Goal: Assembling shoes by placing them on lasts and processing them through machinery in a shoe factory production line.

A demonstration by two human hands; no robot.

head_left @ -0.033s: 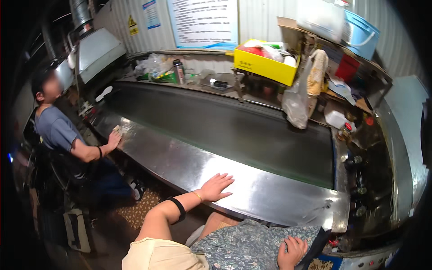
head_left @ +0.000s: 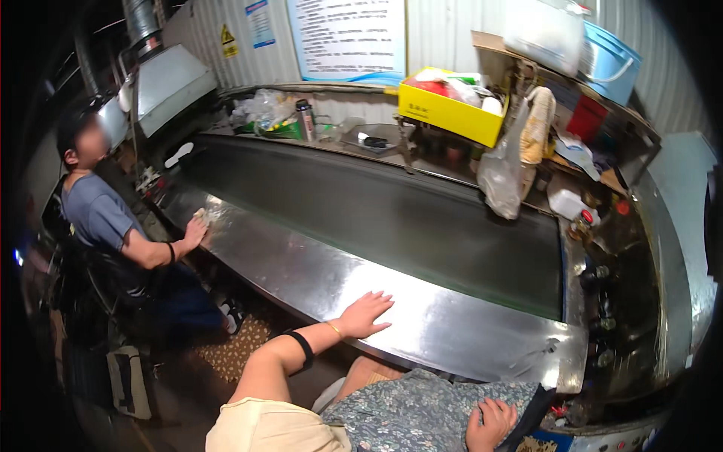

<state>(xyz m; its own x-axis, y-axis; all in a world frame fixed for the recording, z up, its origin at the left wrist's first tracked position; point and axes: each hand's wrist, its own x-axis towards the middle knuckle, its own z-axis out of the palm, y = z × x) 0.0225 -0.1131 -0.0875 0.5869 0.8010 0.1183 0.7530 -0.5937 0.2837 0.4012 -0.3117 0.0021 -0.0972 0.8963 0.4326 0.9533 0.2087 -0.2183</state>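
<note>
Dark conveyor belt (head_left: 392, 211) runs from far left to near right, edged on the near side by a shiny steel ledge (head_left: 452, 320). On that ledge the left hand (head_left: 365, 315) lies flat, fingers spread apart; the right hand (head_left: 491, 424) rests on a floral cloth (head_left: 422, 410) nearest, fingers loosely curled. At far left, a seated person's hand (head_left: 196, 230) presses the ledge.

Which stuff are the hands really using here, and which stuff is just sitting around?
In use:
- left hand, flat on the steel ledge
- right hand, on the flowered cloth
- co-worker's hand, pressing a rag on the ledge

Just lying about:
- yellow box
- plastic bag
- flask
- blue tub
</note>
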